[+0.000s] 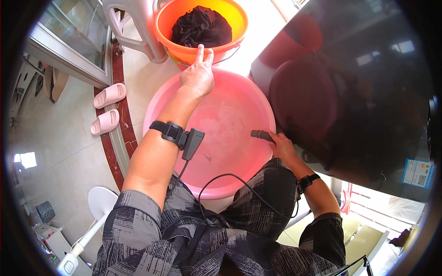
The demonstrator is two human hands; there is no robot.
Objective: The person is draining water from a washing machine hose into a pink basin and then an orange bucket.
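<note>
A pink plastic basin [221, 179] stands on the floor between my knees, with some cloudy water in its bottom. My left hand [197, 76] is over the basin's far rim. Two of its fingers point apart at the front of an orange bucket [162, 34]; the other fingers are folded or hidden. Whether the fingertips touch the bucket, I cannot tell. Black cloth [203, 27] lies heaped inside the bucket. At the basin's right rim, my right hand [283, 146] grips a grey corrugated hose [261, 134], its end hanging over the basin.
A glossy black appliance [366, 114] with an energy label rises on the right. A white plastic stool [134, 31] stands left of the bucket. Pink slippers [109, 96] lie by a sliding-door track. A white stand fan [102, 201] is at lower left. A black cable [241, 181] crosses my lap.
</note>
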